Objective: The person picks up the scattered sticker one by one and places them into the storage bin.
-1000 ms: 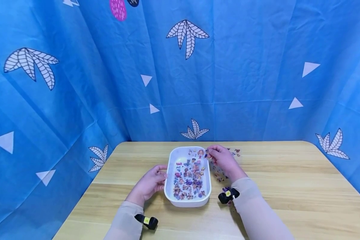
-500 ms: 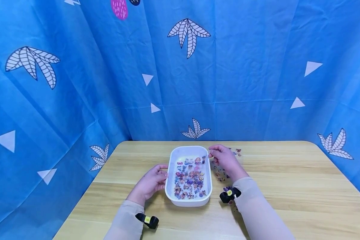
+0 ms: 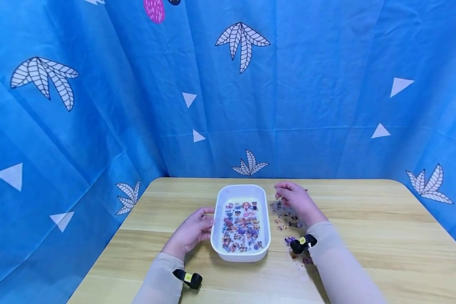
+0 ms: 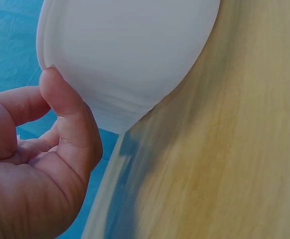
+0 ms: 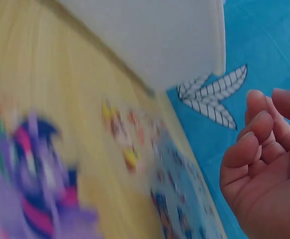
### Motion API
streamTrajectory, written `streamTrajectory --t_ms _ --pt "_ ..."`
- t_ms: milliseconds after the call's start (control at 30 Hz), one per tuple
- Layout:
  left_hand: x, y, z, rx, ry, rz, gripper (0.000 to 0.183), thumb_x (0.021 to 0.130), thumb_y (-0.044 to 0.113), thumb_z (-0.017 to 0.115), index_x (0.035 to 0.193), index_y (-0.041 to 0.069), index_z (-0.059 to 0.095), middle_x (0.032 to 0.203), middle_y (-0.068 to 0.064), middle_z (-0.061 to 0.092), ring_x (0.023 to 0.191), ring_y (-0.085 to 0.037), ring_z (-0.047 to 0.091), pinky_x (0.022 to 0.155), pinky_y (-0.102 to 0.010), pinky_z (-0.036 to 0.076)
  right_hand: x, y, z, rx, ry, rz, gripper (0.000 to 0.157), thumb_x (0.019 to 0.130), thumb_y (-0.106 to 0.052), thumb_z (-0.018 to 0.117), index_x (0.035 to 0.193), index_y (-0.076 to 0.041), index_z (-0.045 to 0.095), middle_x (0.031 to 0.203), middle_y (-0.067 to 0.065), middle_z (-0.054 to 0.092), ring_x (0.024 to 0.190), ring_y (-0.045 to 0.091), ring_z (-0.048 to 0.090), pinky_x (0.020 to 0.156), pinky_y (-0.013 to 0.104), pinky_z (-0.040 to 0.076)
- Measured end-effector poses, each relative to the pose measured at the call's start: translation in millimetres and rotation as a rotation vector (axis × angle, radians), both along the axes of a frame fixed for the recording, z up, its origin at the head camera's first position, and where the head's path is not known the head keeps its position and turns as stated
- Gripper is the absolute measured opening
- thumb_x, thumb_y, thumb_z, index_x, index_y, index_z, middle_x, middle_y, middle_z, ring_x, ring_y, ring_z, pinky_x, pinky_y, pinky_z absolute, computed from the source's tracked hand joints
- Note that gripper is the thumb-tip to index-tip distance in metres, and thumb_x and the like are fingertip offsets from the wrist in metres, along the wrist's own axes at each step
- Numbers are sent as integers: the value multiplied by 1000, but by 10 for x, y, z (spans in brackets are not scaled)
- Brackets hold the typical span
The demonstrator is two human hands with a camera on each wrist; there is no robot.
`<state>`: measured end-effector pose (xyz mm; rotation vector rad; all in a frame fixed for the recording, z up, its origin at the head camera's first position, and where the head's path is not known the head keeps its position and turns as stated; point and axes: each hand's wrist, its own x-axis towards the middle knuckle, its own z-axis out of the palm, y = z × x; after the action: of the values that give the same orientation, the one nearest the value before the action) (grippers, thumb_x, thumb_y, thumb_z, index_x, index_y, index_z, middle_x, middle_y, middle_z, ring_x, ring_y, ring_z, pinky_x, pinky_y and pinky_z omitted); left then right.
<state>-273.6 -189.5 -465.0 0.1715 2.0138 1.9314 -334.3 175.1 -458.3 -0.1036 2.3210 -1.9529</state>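
- head view: the small sticker [image 3: 254, 205] that the right hand [image 3: 295, 200] pinched over the tub's rim a second ago now lies inside, by the far right corner.
- that hand has moved off to the right, away from the tub [image 3: 240, 256], and is over the loose stickers [image 3: 282, 228]. its fingers are loosely bent, thumb apart from them, with nothing seen between.
- the left hand [image 3: 193, 230] has stayed put, thumb and bent fingers clamped on the tub's left rim.
- the tub, white, sits mid-table between the hands, as before, with many stickers [image 3: 241, 232] spread in it, thickest toward the near end.
- more of the loose stickers show to its right now that the right arm has shifted; a purple pony [image 5: 40, 174] is blurred in the right wrist view.
- the table [image 3: 380, 236] is pale wood with long grain and rounded far corners.
- a blue curtain [image 3: 315, 93] hangs behind and on both sides, printed with white leaves and triangles, and a pink patch near the top.
- both sleeves [image 3: 159, 276] are pale, each wrist with a black camera [image 3: 190, 278].
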Motion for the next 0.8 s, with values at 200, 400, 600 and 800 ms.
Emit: streamTrajectory --t_ms 200,400,600,800 --pt "5 -5 17 -4 3 -5 47 101 9 56 145 2 43 112 -20 62 87 -22 64 73 -31 56 -6 194 -31 45 6 4 38 106 -22 51 136 1 55 112 17 60 87 29 54 77 39 49" --pt "10 0 18 1 4 -5 48 101 8 57 146 2 42 112 -20 62 87 -22 64 73 -31 56 -10 334 -49 61 -28 -6 39 106 -25 51 138 -2 55 113 17 59 82 26 53 76 39 50" --pt "17 12 23 5 3 -2 48 101 9 57 145 2 42 112 -20 61 87 -21 63 73 -31 56 2 451 -41 89 -13 -6 40 106 -24 51 138 0 54 116 20 59 84 26 54 76 37 51" --pt "25 22 44 12 5 -14 48 100 7 57 145 0 42 113 -20 61 87 -21 63 74 -31 55 19 547 -14 116 -9 -19 39 104 -22 53 137 0 55 115 19 59 85 27 55 75 37 51"
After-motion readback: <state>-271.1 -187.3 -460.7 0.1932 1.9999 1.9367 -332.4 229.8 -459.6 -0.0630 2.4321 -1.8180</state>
